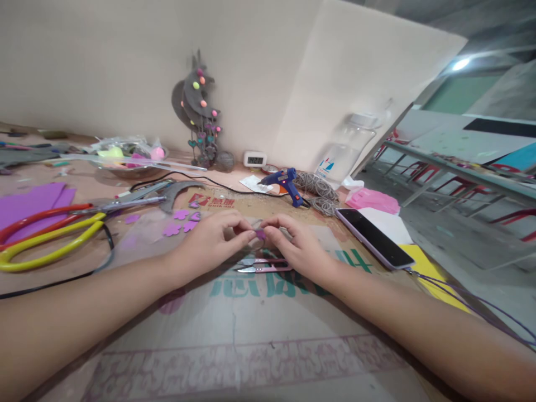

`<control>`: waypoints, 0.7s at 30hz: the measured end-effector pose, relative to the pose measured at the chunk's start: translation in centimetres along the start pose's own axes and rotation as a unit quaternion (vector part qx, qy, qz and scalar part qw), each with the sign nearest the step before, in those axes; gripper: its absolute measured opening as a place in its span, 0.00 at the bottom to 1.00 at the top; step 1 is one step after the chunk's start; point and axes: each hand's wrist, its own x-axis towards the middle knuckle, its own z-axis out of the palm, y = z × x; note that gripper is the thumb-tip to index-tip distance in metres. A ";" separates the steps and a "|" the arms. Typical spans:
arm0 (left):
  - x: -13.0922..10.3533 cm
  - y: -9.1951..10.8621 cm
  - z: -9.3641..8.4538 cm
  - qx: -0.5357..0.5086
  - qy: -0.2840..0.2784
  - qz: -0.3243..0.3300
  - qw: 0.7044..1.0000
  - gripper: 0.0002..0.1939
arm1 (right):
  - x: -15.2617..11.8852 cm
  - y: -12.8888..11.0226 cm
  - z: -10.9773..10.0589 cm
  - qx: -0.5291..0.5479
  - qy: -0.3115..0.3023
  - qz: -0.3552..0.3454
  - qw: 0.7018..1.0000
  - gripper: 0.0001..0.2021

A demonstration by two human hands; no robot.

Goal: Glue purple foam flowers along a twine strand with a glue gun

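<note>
A small purple piece (261, 234) is pinched between the fingertips of both hands, above the middle of the cardboard work surface (268, 318). My left hand (221, 237) grips its left side, thumb against fingers. From the right, my right hand (293, 240) holds the other side in the same way. A thin grey strand seems to run by the piece, but it is blurred. Small pink-handled snips (268, 265) lie just below the hands, blades pointing left. Purple flower cutouts (172, 229) and small grey-edged hearts (195, 216) rest left of my left hand.
Red-and-yellow-handled scissors (54, 237) and purple sheets (37, 209) lie left. Behind are a blue glue gun (288, 185), grey yarn (320, 187), a timer (255, 159), a clear bottle (345, 148) and a moon ornament (199, 103). A phone (374, 237) lies right.
</note>
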 end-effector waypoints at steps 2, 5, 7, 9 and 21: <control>0.0 0.1 -0.1 -0.002 0.024 -0.002 1.000 0.10 | 0.0 0.0 0.0 0.015 -0.007 0.020 1.000 0.11; 0.0 0.0 -0.1 -0.005 0.034 -0.001 0.999 0.10 | 0.1 0.0 0.0 0.035 -0.022 0.052 0.998 0.11; 0.0 -0.1 -0.1 -0.006 0.028 -0.004 1.000 0.10 | 0.1 0.1 0.1 0.039 -0.021 0.063 0.997 0.10; 0.0 -0.3 0.0 -0.019 0.017 -0.010 1.000 0.10 | 0.1 0.1 0.2 0.037 -0.018 0.066 0.997 0.10; 0.0 -0.1 0.1 -0.030 -0.020 -0.028 0.999 0.11 | 0.0 0.2 0.1 -0.005 -0.009 0.031 0.999 0.10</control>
